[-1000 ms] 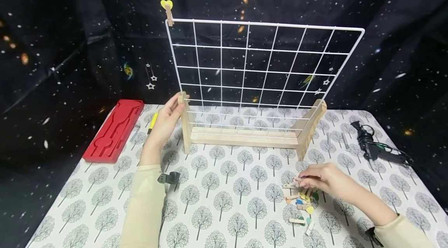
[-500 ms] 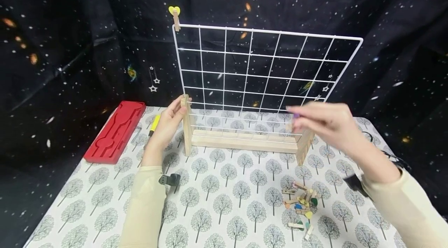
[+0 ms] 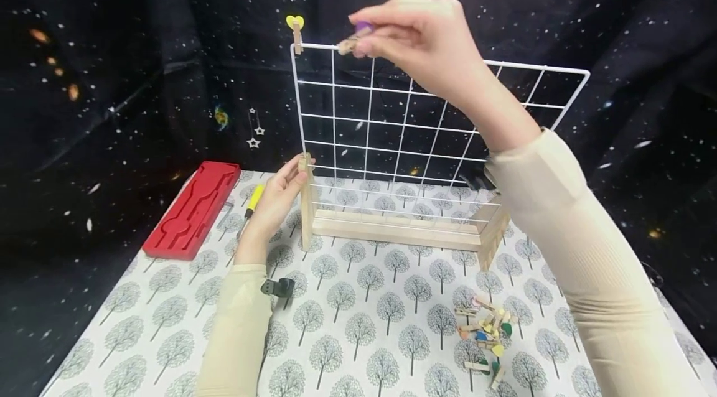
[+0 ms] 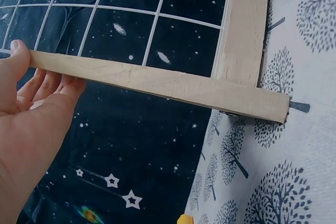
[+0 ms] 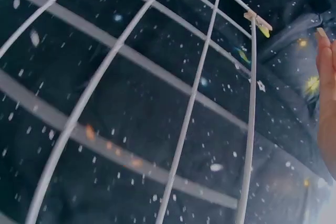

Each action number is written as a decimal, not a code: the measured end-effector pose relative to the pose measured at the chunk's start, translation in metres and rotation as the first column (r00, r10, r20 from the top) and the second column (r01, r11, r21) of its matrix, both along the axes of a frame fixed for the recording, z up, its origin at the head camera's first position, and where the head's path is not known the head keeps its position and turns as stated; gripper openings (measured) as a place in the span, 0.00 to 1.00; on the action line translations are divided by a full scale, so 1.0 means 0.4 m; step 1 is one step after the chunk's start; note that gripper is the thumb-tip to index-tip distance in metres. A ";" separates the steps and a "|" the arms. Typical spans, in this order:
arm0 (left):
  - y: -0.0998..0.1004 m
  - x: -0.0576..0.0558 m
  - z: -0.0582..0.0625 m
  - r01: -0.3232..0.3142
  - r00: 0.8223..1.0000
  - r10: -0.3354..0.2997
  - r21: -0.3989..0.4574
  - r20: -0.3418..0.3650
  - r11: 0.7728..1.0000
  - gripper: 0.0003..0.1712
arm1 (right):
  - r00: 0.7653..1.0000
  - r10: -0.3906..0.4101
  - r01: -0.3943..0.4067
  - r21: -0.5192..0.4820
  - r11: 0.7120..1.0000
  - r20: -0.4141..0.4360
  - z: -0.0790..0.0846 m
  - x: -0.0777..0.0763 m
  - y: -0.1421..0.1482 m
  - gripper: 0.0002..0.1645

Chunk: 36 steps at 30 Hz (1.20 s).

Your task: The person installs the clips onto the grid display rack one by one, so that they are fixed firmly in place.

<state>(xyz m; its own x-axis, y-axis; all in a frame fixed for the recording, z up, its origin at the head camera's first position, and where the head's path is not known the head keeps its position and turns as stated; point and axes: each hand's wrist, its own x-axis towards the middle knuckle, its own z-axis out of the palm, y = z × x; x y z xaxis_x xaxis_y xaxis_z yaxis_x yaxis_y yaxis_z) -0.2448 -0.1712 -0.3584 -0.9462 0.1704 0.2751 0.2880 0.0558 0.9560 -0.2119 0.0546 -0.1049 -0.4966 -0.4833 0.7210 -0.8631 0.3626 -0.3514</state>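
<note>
My right hand (image 3: pixel 420 36) pinches a small wooden clothespin (image 3: pixel 347 45) with a purple decoration, its tip close to the top bar of the white wire grid (image 3: pixel 386 93). At the grid's top left corner a wooden clothespin with a yellow heart (image 3: pixel 295 33) is clipped; the right wrist view shows this heart clothespin (image 5: pixel 258 22) too. My left hand (image 3: pixel 274 201) grips the upper part of the left wooden upright (image 3: pixel 306 210) of the stand. Thumb and fingers of that left hand (image 4: pixel 42 114) lie on either side of the wood in the left wrist view.
Several decorated clothespins (image 3: pixel 484 331) lie in a loose pile at the right front of the table (image 3: pixel 347 347). A red moulded tray (image 3: pixel 193 210) and a yellow-handled screwdriver (image 3: pixel 254 199) lie at the left. Behind the grid hangs a dark starry cloth (image 3: pixel 140 73).
My right hand has risen from the clothespin pile, carrying one clothespin up and leftward to the grid's top bar. My left hand keeps its grip on the upright; the head view has shifted slightly.
</note>
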 end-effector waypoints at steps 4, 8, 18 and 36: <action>0.004 -0.002 0.002 0.004 1.000 -0.004 0.007 -0.003 1.000 0.28 | 0.994 -0.076 0.085 0.131 0.988 -0.074 0.018 -0.077 -0.046 0.17; 0.007 0.000 0.003 0.002 1.000 -0.002 0.011 0.001 1.000 0.28 | 0.985 -0.173 0.173 0.189 0.967 -0.015 0.019 -0.124 -0.089 0.18; 0.010 0.004 0.008 0.015 1.000 -0.015 0.006 -0.011 1.000 0.28 | 0.954 -0.270 0.297 0.294 0.909 -0.131 0.019 -0.131 -0.123 0.15; 0.035 0.000 0.015 0.031 0.999 -0.031 -0.009 0.005 0.999 0.29 | 0.941 -0.313 0.336 0.425 0.841 -0.126 0.011 -0.123 -0.108 0.19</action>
<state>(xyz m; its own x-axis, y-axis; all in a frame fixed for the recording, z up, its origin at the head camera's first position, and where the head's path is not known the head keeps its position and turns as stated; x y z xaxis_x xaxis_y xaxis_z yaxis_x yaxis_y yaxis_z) -0.2449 -0.1573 -0.3523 -0.9416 0.2026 0.2688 0.2851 0.0558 0.9569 -0.2611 0.0113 -0.1004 -0.6491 -0.5700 0.5037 -0.6814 0.7301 -0.0519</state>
